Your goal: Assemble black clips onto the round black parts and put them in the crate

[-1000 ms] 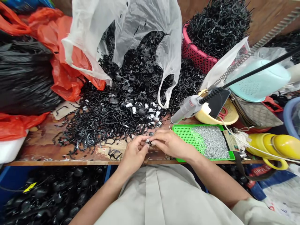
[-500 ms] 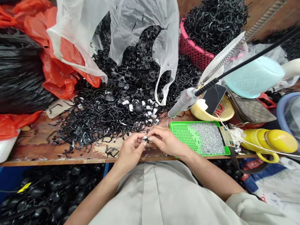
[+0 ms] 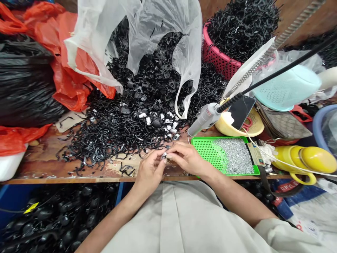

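Near the table's front edge, my left hand (image 3: 151, 168) and my right hand (image 3: 184, 157) meet fingertip to fingertip. Between them is a small black and silvery-white part (image 3: 164, 155), pinched by the fingers of both hands; the fingertips cover much of it. Just beyond lie several small white pieces (image 3: 168, 121) at the edge of a pile of black plastic parts (image 3: 105, 126). To the right of my right hand sits a green tray (image 3: 204, 149) holding many small silvery screws (image 3: 234, 156).
A grey electric screwdriver (image 3: 202, 119) hangs at an angle above the table, beside a yellow basket (image 3: 242, 133) with a phone (image 3: 240, 110). A yellow bottle (image 3: 302, 158) lies right. Behind are a plastic bag (image 3: 163, 17) and a pink basket (image 3: 218, 56). A blue bin (image 3: 10, 202) stands below.
The view has shifted slightly, so most things sit a little further right. Both hands keep their pinch on the small part, which looks slightly turned.
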A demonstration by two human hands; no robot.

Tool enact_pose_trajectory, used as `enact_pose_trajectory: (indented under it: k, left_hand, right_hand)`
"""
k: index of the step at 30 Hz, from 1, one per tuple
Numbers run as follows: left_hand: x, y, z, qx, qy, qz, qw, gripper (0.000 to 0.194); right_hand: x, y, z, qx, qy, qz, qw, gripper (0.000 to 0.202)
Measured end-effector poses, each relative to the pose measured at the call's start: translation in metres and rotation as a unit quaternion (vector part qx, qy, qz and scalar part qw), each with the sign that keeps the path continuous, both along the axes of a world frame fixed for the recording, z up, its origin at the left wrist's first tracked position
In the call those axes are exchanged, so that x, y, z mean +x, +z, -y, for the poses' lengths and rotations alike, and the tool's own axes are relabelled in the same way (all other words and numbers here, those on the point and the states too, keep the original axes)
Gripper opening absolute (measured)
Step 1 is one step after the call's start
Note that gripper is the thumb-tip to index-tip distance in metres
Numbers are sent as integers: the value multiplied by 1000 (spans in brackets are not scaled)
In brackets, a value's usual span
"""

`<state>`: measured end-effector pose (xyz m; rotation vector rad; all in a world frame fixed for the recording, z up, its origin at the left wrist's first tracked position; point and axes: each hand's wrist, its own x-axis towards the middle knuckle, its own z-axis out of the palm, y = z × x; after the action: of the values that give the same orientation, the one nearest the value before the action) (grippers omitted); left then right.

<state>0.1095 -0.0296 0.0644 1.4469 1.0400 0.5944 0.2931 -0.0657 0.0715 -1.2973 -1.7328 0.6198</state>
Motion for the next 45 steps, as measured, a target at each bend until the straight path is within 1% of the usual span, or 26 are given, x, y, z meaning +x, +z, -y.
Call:
enact_pose_trajectory:
  k: [2, 4, 6, 8, 10, 12, 13, 14, 15, 16, 17, 18, 20, 22, 24, 25, 27, 28, 30, 32, 33, 35, 37, 39, 41, 45]
  left_hand:
    - [3, 3, -1, -29, 15, 19, 999, 31]
    - [7, 8, -2, -93, 33, 49, 994, 31]
    - [10, 13, -4, -158, 51, 81, 983, 29]
    - [11, 20, -11, -176, 41, 86, 980, 27]
    - [9, 30, -28, -115, -13, 36, 993, 26]
    - [3, 43, -58, 31, -42, -72, 996, 25]
    - [0, 50, -78, 128, -10, -142, 982, 24]
    - [-4, 55, -99, 219, 59, -220, 949, 25]
    - [-7, 60, -121, 283, 119, -294, 905, 28]
    - [-9, 63, -142, 316, 152, -362, 864, 35]
    - [-10, 65, -161, 314, 148, -424, 837, 43]
    - [-11, 65, -177, 293, 127, -471, 822, 50]
    - [-13, 66, -199, 257, 87, -509, 817, 55]
    - [-18, 68, -208, 246, 69, -512, 820, 52]
    - [-25, 72, -203, 272, 95, -467, 836, 49]
    - [-28, 74, -196, 291, 123, -418, 852, 48]
    - [-31, 75, -173, 319, 189, -254, 893, 47]
    - [-29, 73, -157, 312, 205, -158, 914, 46]
    - [-18, 62, -118, 251, 175, 15, 952, 46]
    - [-2, 45, -75, 165, 138, 112, 970, 42]
    - [5, 36, -55, 129, 150, 139, 970, 37]
    - [12, 23, -24, 58, 174, 187, 965, 35]
    - [11, 19, -6, -29, 159, 219, 962, 34]
    - [3, 21, -1, -115, 117, 222, 961, 30]
    - [-4, 27, -4, -174, 78, 191, 963, 30]
    - [-10, 31, -5, -236, 24, 131, 963, 35]
  right_hand:
    - [-3, -2, 3, 16, -22, 2, 1000, 10]
    - [-6, -3, 6, 28, -18, 23, 999, 17]
    - [-9, -3, 8, 35, 3, 73, 997, 30]
    - [-11, -4, 5, 43, 10, 134, 990, 36]
    - [-13, -4, -1, 57, -17, 166, 984, 30]
    - [-13, -2, -9, 62, -68, 153, 984, 23]
    - [-13, 1, -12, 60, -94, 135, 985, 22]
    - [-13, 3, -14, 55, -120, 112, 985, 22]
    - [-14, 5, -15, 49, -140, 92, 985, 22]
    - [-14, 7, -14, 43, -154, 77, 984, 21]
    - [-15, 9, -13, 38, -159, 69, 984, 20]
    - [-16, 11, -11, 31, -155, 63, 985, 19]
    - [-17, 12, -3, 12, -138, 54, 989, 17]
    - [-16, 13, 7, -17, -127, 31, 991, 18]
    - [-15, 13, 16, -52, -135, -8, 989, 20]
    - [-14, 14, 19, -75, -144, -38, 986, 20]
    - [-16, 17, 22, -130, -150, -140, 970, 23]
    - [-19, 19, 21, -159, -143, -210, 954, 25]
    - [-27, 21, 15, -202, -119, -353, 906, 28]
    - [-39, 21, 7, -215, -97, -442, 865, 29]
    - [-44, 19, 4, -214, -93, -457, 858, 30]
    - [-51, 12, -1, -196, -95, -441, 871, 32]
    - [-53, 1, -1, -158, -105, -385, 903, 34]
    - [-49, -9, 2, -107, -115, -303, 940, 33]
    - [-43, -14, 7, -60, -107, -208, 970, 33]
    - [-32, -14, 18, -26, -80, -97, 992, 34]
